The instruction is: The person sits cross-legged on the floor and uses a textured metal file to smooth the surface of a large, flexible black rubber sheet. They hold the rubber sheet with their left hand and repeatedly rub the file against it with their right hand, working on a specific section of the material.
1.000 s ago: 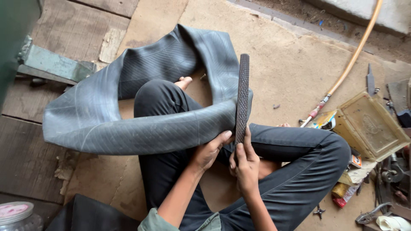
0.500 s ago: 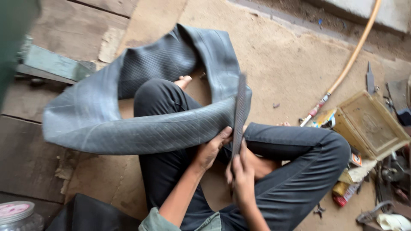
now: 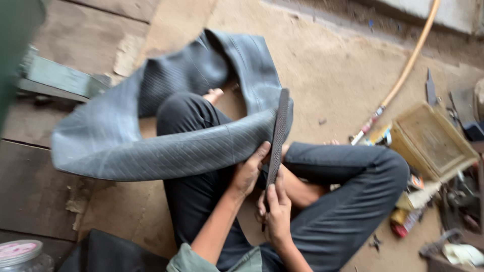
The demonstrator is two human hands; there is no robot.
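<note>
The person wears dark, close-fitting trousers (image 3: 348, 201) with soft creases at the knees, and the feet are bare. Both forearms are bare down to the left hand (image 3: 248, 172) and right hand (image 3: 275, 214). A grey-green sleeve (image 3: 189, 259) is bunched up near the elbow.

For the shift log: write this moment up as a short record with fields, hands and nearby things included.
Setting: person seated cross-legged on a dusty floor
Left hand: pressed against the grey inner tube, steadying it over the knee
Right hand: grips the lower end of a flat dark rasp
Rasp position: upright, its face against the tube
Tube: large, limp, looped around the person's left leg
To the right: shallow wooden box, tan hose, scattered tools
Bottom left: jar with pink lid
</note>
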